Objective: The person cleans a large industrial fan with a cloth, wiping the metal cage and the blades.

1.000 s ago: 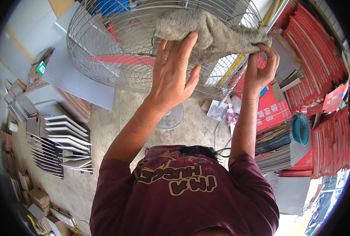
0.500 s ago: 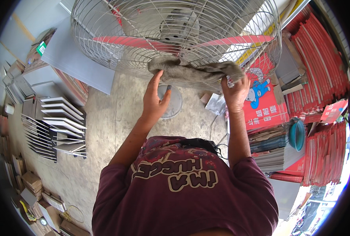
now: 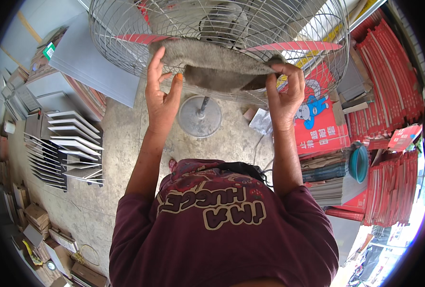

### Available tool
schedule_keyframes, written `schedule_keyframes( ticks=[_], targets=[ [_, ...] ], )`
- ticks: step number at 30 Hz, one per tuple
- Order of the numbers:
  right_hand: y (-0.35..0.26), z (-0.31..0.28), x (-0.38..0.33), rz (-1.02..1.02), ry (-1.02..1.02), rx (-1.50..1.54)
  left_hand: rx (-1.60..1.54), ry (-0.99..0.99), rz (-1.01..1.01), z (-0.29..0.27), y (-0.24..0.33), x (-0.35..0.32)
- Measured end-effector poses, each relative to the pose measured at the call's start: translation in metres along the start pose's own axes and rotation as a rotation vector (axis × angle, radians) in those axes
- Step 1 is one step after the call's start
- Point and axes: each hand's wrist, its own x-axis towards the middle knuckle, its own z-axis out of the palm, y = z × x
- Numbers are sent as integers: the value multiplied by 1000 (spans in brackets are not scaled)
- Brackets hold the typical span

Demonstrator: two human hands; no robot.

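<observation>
A grey-brown cloth (image 3: 222, 57), spread lengthwise, lies against the front of a large wire fan cage (image 3: 102, 33) at the top of the view. Red blades (image 3: 293, 46) show behind the wires. My right hand (image 3: 286, 93) pinches the cloth's right end between thumb and fingers. At its left end, my left hand (image 3: 162, 95) is raised with thumb and fingers apart, the upper fingertip touching or very near the fabric. Below the cage stands the fan's round grey base (image 3: 199, 119) on the concrete floor.
Stacks of red cartons (image 3: 389, 76) and a teal basin (image 3: 359, 163) stand at the right. To the left are a rack of pale panels (image 3: 76, 138) and a large grey sheet (image 3: 97, 57). Cardboard boxes (image 3: 38, 215) sit at the lower left. A cable (image 3: 259, 148) runs over the floor.
The cloth has gone from bunched to spread wider, its left part shifting left and up. My left hand has moved left and up with it; my right hand stays at the right end.
</observation>
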Motion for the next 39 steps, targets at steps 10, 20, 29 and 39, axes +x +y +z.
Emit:
schedule_keyframes(
  ticks=[10,20,29,39],
  targets=[
    [6,19,-41,51,-293,-121,-45,-71,-354,-5,-72,-51],
    [-15,19,-43,151,-327,58,-17,-178,-491,-21,-92,-68],
    [-27,41,-54,715,-438,581,-7,-594,-388,11,-64,-98],
    [-22,30,-48,960,-273,879,41,-480,-341,20,-49,-103]
  ],
)
